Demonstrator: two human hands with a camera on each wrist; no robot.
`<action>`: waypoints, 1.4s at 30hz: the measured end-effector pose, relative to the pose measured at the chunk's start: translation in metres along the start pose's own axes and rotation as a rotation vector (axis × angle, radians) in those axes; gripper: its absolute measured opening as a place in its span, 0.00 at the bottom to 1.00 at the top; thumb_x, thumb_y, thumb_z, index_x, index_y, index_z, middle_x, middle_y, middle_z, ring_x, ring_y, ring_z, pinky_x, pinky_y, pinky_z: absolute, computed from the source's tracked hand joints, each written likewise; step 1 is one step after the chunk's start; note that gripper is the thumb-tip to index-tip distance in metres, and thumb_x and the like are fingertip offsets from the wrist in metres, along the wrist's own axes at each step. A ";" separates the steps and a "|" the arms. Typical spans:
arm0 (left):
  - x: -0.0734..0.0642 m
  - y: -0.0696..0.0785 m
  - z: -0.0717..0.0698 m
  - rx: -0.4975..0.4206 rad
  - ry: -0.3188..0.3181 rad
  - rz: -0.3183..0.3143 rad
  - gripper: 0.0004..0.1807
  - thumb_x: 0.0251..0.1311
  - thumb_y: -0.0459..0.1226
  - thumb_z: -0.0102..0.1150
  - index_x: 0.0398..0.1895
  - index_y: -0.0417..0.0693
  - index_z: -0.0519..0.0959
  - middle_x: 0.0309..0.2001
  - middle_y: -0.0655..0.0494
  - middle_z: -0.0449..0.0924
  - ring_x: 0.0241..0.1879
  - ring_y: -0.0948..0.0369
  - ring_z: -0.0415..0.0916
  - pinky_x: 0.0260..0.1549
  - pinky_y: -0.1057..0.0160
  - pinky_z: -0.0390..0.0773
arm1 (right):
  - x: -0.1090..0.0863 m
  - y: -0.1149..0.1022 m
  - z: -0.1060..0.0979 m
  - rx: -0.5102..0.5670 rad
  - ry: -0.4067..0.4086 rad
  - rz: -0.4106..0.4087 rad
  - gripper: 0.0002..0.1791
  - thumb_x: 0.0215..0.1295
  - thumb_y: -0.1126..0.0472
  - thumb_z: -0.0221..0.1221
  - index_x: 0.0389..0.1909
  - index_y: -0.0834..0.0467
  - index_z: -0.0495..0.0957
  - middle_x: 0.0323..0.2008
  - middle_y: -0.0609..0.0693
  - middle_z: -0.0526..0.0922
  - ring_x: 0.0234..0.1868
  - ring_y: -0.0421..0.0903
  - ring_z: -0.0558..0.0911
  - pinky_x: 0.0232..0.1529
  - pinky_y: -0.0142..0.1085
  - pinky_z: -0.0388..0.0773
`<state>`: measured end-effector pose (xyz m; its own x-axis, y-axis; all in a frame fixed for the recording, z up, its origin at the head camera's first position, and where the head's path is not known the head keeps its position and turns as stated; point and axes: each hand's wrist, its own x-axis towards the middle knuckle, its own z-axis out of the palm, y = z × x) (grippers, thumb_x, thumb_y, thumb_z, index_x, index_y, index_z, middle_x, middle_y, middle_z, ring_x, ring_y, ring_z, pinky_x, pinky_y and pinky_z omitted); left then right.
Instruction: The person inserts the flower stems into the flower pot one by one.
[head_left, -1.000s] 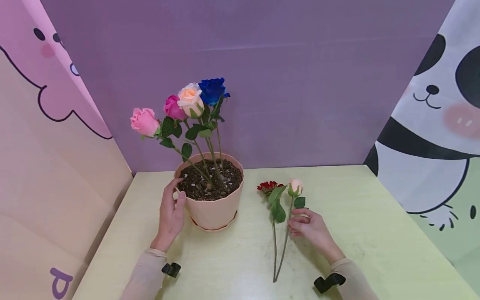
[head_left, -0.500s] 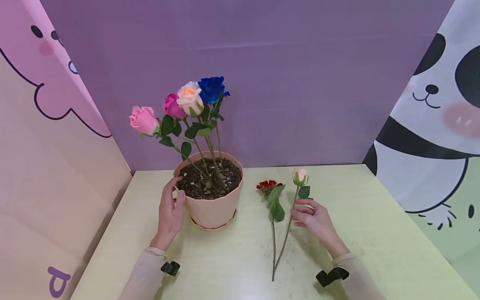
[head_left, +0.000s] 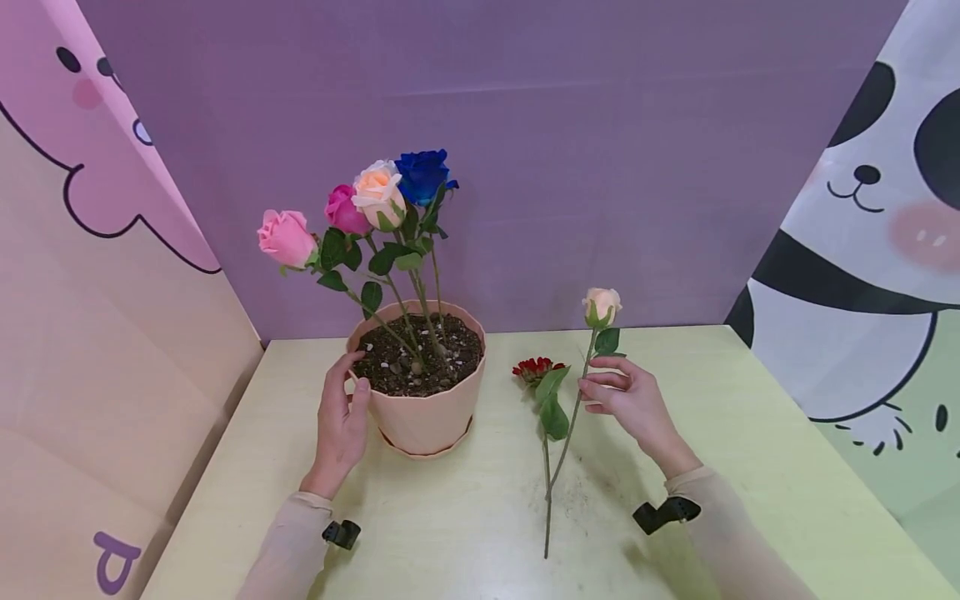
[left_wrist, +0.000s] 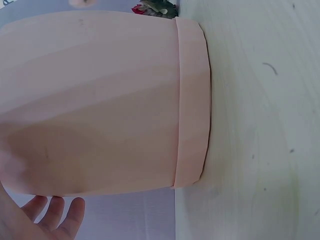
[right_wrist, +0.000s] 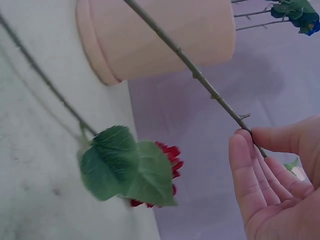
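In the head view my right hand (head_left: 630, 400) pinches the stem of a pale peach rose (head_left: 602, 308) between thumb and fingertips. The rose is raised, its bloom upward and its stem slanting down to the left. The right wrist view shows the thumb and index finger meeting on that stem (right_wrist: 195, 72). A red flower (head_left: 536, 371) with green leaves lies on the table to the left of it. My left hand (head_left: 341, 425) holds the left rim of a pink flowerpot (head_left: 423, 425); in the left wrist view several fingers (left_wrist: 75, 217) show beside the pot's wall.
Dark soil (head_left: 390, 367) fills the pot, and several roses stand in it, among them a pink rose (head_left: 287, 239) and a blue rose (head_left: 422, 177). A purple backdrop (head_left: 600, 167) rises behind the pale table (head_left: 465, 533). Printed panels flank both sides.
My right hand has lifted the peach rose off the table, moving it upward and slightly right, away from the red flower. The left hand stays on the pot's rim.
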<state>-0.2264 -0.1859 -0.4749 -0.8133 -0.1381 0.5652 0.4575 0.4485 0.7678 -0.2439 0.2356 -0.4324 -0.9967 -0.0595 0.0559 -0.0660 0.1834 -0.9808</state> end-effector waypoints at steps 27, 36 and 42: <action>-0.002 -0.002 -0.002 0.002 -0.003 0.022 0.27 0.84 0.47 0.43 0.78 0.45 0.67 0.78 0.39 0.64 0.67 0.42 0.67 0.54 0.39 0.74 | 0.028 -0.063 0.038 0.167 0.050 -0.160 0.26 0.72 0.64 0.67 0.67 0.67 0.72 0.39 0.36 0.91 0.38 0.35 0.91 0.44 0.36 0.89; 0.000 -0.002 -0.001 0.012 -0.002 0.022 0.27 0.84 0.46 0.43 0.78 0.43 0.66 0.79 0.40 0.64 0.69 0.43 0.67 0.55 0.39 0.74 | 0.037 -0.099 0.054 0.304 0.070 -0.300 0.24 0.71 0.69 0.66 0.64 0.68 0.73 0.40 0.40 0.92 0.40 0.41 0.92 0.40 0.36 0.89; 0.000 0.000 -0.002 0.006 -0.008 0.007 0.27 0.83 0.44 0.44 0.78 0.43 0.66 0.79 0.40 0.64 0.69 0.43 0.66 0.56 0.39 0.73 | 0.039 -0.115 0.070 0.375 0.146 -0.392 0.18 0.70 0.73 0.65 0.58 0.61 0.77 0.41 0.44 0.93 0.39 0.39 0.91 0.38 0.35 0.89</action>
<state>-0.2256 -0.1872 -0.4744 -0.8127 -0.1279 0.5684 0.4612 0.4550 0.7618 -0.2721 0.1439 -0.3305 -0.8993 0.0880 0.4284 -0.4373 -0.1880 -0.8794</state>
